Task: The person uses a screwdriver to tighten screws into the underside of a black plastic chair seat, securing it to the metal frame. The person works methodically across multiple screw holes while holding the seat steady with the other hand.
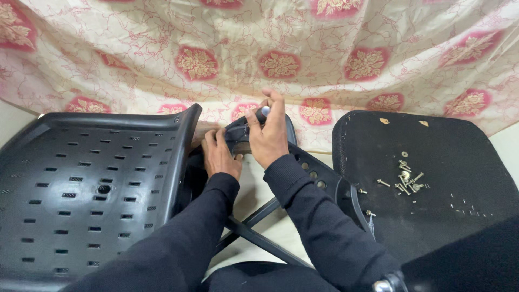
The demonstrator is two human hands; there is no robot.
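my right hand (268, 138) is closed around a screwdriver (263, 113) whose shaft runs left toward the black armrest bracket (238, 135), which my left hand (220, 157) grips just beside the tip.

The perforated chair backrest (92, 184) on the left is plain black, dotted with rows of small slots. The chair seat (432, 216) on the right is matt black too, and the screws and bolts (406, 180) scattered on it are dull silver with a brassy tint. The armrest bracket (319, 178) between them is black with round holes. Both sleeves (319, 227) are black. The draped cloth (303, 48) behind is cream, veined with thin red lines and set with pink-red floral medallions.
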